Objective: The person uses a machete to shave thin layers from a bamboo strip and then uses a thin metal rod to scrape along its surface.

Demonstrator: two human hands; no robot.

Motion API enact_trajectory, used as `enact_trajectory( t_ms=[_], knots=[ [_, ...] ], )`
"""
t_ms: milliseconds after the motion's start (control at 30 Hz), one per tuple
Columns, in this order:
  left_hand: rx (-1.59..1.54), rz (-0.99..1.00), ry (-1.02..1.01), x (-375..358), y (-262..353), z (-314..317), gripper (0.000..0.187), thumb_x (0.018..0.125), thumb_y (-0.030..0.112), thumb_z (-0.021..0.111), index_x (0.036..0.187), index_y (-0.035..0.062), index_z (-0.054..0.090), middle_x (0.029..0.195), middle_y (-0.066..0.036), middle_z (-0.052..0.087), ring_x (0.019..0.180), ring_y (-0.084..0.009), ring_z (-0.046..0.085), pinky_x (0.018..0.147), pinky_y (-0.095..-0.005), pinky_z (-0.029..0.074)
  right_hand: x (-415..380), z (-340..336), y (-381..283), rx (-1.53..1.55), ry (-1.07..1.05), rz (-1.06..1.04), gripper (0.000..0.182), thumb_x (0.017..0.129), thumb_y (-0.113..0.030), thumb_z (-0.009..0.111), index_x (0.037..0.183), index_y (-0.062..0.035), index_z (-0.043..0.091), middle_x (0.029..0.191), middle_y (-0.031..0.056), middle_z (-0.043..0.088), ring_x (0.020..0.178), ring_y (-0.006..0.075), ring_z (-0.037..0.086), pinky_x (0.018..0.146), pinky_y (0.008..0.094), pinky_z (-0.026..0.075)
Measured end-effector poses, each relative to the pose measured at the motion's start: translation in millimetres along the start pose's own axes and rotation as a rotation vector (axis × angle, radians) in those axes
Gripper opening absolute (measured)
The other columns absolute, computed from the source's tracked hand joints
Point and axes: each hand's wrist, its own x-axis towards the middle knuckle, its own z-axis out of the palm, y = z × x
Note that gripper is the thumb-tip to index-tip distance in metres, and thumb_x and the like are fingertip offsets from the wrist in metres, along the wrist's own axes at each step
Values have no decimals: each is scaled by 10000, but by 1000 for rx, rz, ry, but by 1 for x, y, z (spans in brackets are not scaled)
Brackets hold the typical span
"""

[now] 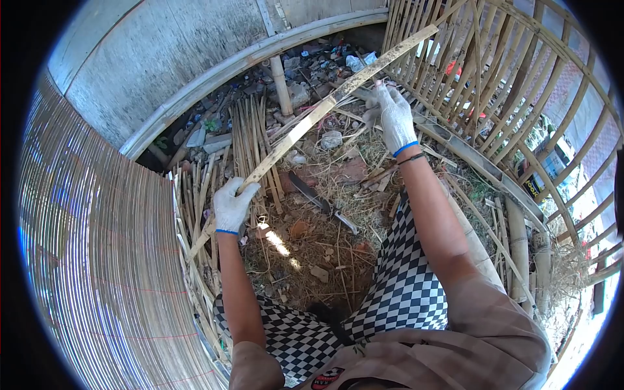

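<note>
A long split bamboo strip (296, 133) runs diagonally across the middle, from low on the left to the upper right. My left hand (232, 205), in a white knitted glove with a blue cuff, is closed around its lower part. Just below the strip's upper half is my right hand (396, 120), gloved the same way. Its fingers reach upward, apart from each other, with some blur at the thumb side; I see no grip on the strip. On the littered ground between my arms lies a large knife (318, 200) with a dark blade.
Cut bamboo slats (250, 143) are piled beyond my left hand. A slatted bamboo blind (117, 247) stands at left, a bamboo fence (500, 84) at right. Behind is a weathered panel wall (175, 58), with rubbish along its foot. Bamboo poles (517, 240) lie at right.
</note>
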Motion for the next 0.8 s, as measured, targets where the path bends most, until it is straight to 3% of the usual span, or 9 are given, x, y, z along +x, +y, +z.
enact_trajectory(
  t_ms=[167, 467, 600, 633, 733, 800],
  knots=[
    [3, 15, -31, 0, 0, 2, 312, 853, 284, 807, 861, -8, 697, 705, -97, 572, 662, -164, 523, 664, -339, 461, -2, 3, -1, 28, -100, -42, 282, 1060, -346, 609, 1016, -67, 609, 800, 54, 682, 591, 153, 665, 493, 293, 501],
    [63, 8, -39, -5, 6, 2, 303, 858, 301, 802, 875, 12, 713, 701, -113, 581, 648, -187, 534, 664, -345, 466, -2, 5, 7, -98, 16, -94, 335, 1056, -272, 604, 786, -74, 599, 604, 29, 598, 462, 130, 557, 444, 280, 430],
    [37, -3, 18, -5, 5, 13, 328, 868, 320, 800, 860, 10, 692, 695, -113, 566, 640, -186, 499, 657, -342, 458, -5, 11, 17, -210, 15, -258, 297, 1039, -178, 608, 770, -54, 596, 606, 13, 577, 474, 101, 525, 454, 275, 411],
    [17, -5, 42, -5, 4, 16, 338, 872, 327, 799, 856, 9, 685, 694, -114, 561, 639, -186, 488, 655, -341, 456, -12, 19, 18, -173, 6, -167, 273, 1031, -138, 606, 774, -47, 608, 610, 2, 566, 493, 87, 521, 467, 272, 418],
    [39, -23, -16, -4, 4, 17, 368, 883, 365, 790, 864, 14, 683, 702, -118, 571, 637, -199, 487, 655, -346, 458, -26, 35, 41, -388, -254, -378, 242, 1036, -174, 627, 830, -47, 633, 720, -7, 625, 608, 62, 534, 548, 240, 427],
    [66, -65, -1, -3, 12, 19, 367, 885, 377, 789, 883, 23, 692, 710, -122, 580, 638, -206, 501, 659, -347, 462, -52, 47, 47, -108, -546, -14, 174, 1004, -143, 647, 864, -41, 655, 726, 5, 622, 645, 106, 527, 607, 265, 449]
  ],
)
